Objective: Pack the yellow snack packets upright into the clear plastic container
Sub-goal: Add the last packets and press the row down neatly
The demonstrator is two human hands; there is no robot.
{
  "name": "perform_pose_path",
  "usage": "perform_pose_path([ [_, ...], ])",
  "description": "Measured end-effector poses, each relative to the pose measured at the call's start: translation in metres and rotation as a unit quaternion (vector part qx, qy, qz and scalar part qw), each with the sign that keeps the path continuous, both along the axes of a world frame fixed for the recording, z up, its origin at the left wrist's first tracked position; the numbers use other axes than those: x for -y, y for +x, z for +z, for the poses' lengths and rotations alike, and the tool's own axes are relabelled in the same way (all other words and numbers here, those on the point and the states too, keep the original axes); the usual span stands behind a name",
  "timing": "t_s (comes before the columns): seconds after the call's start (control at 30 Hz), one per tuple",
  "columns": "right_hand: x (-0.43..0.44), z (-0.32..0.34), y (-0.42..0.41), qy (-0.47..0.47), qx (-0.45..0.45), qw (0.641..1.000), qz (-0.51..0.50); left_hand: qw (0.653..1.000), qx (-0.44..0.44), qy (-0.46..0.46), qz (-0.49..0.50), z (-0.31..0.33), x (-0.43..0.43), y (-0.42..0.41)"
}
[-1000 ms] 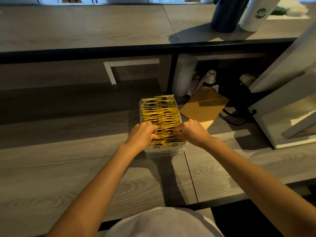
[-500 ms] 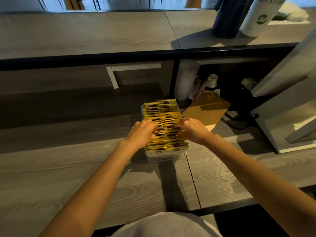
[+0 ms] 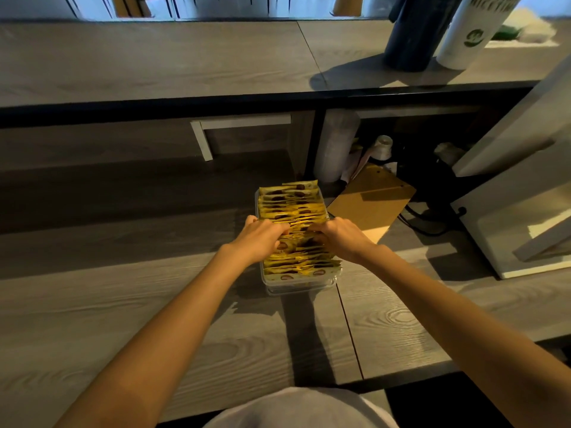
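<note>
Both hands reach into the clear plastic container (image 3: 299, 281) on the grey desk (image 3: 123, 304): the left hand (image 3: 262, 239) and the right hand (image 3: 340, 237) each have fingers curled down among the yellow snack packets (image 3: 292, 205). These stand upright in a tight row filling the container. Whether either hand pinches a packet cannot be told.

Both sets of fingertips are buried in the row of yellow snack packets (image 3: 292, 208), so can't tell what the left hand (image 3: 261, 239) or right hand (image 3: 338, 237) is actually pinching. The packets under the hands are covered, and their print is too small to read. The white cup (image 3: 469, 32) and dark bottle (image 3: 414, 35) get chopped off by the top edge.
</note>
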State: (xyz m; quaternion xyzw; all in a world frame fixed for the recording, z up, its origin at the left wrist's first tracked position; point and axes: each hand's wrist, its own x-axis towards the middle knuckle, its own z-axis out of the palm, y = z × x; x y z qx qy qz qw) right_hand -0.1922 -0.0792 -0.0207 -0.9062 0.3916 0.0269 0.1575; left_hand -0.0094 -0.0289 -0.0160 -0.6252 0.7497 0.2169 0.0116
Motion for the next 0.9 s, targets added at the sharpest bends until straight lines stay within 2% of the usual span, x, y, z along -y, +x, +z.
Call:
perform_pose_path([
  [0.27,-0.001,-0.001,-0.005,0.005,0.001,1.0,0.014,1.0,-0.017,0.021,-0.006,0.0,0.0,0.002],
  [0.37,-0.002,0.001,-0.006,0.015,0.001,1.0,0.014,0.998,-0.048,0.027,0.009,-0.001,-0.004,0.001],
  [0.53,-0.002,-0.002,-0.01,0.035,0.034,0.999,-0.013,0.995,-0.083,-0.019,0.052,0.0,-0.01,0.0],
  [0.73,-0.007,-0.003,-0.01,0.003,0.029,1.0,-0.001,0.995,-0.044,-0.065,0.06,-0.007,-0.018,-0.008],
  [0.9,-0.002,0.0,-0.01,-0.102,0.096,0.989,-0.057,0.981,-0.066,-0.151,0.105,-0.001,-0.012,-0.004],
])
